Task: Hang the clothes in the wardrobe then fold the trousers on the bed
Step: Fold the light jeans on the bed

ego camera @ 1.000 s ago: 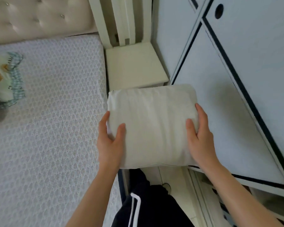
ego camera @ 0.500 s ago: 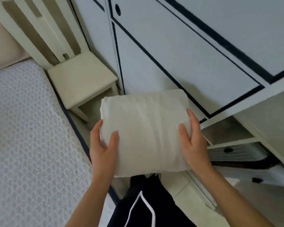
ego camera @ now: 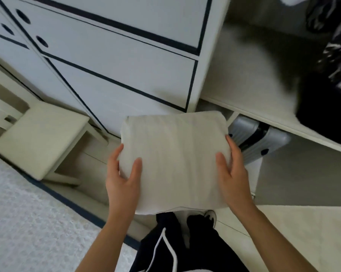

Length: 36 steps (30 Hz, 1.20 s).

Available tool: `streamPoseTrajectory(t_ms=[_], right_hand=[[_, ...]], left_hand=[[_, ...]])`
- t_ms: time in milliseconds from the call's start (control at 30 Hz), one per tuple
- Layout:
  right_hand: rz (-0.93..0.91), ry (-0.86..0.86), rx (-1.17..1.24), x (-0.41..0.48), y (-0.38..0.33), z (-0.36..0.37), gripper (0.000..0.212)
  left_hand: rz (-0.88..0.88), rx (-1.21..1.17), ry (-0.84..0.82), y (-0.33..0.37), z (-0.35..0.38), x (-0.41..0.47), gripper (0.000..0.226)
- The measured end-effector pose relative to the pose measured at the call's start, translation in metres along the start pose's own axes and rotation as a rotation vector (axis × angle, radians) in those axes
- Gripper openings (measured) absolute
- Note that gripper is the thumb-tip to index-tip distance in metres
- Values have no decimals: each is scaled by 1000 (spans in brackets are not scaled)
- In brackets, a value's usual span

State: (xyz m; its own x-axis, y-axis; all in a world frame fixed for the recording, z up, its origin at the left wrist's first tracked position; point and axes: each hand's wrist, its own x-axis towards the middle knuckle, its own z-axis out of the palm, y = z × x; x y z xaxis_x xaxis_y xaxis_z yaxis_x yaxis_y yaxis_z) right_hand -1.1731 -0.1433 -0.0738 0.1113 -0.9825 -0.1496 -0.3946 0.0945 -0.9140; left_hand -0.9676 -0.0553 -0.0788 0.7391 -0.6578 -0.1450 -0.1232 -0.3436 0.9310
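Observation:
A folded cream bundle of trousers point(ego camera: 175, 158) is held flat in the air in front of me, over the floor. My left hand point(ego camera: 122, 179) grips its left edge, thumb on top and fingers underneath. My right hand point(ego camera: 232, 173) grips its right edge the same way. The wardrobe point(ego camera: 126, 61) fills the top of the view, its white doors edged in dark lines. To the right its compartment stands open, with a pale shelf point(ego camera: 250, 91) and dark hanging clothes point(ego camera: 334, 46). The bed point(ego camera: 28, 222) lies at the lower left.
A cream chair point(ego camera: 40, 140) stands between the bed and the wardrobe. A silver suitcase point(ego camera: 264, 142) sits under the shelf in the open compartment. My legs in dark trousers point(ego camera: 177, 242) are below the bundle on the pale floor.
The view has swung right, away from the bed and toward the open wardrobe compartment. Both hands keep the same hold on the folded bundle.

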Motion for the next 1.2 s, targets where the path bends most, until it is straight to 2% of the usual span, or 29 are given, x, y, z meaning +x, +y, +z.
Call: streamPoseTrajectory(t_ms=[200,567,700,1200], right_hand=[[8,105,-19,-12,26,-68,48],[42,259,-55,-19,64,-225,44],[66,332,-24,-17,72,-271,45],[66,510,76,21,60,-356,40]], left_hand=[[75,-16,-94,20,53,-37,49],[55,-120,-202,59,178,-129,43],[63,-167,-234,81,218,-150,35],[171,-233,-370,162,298,-142,35]])
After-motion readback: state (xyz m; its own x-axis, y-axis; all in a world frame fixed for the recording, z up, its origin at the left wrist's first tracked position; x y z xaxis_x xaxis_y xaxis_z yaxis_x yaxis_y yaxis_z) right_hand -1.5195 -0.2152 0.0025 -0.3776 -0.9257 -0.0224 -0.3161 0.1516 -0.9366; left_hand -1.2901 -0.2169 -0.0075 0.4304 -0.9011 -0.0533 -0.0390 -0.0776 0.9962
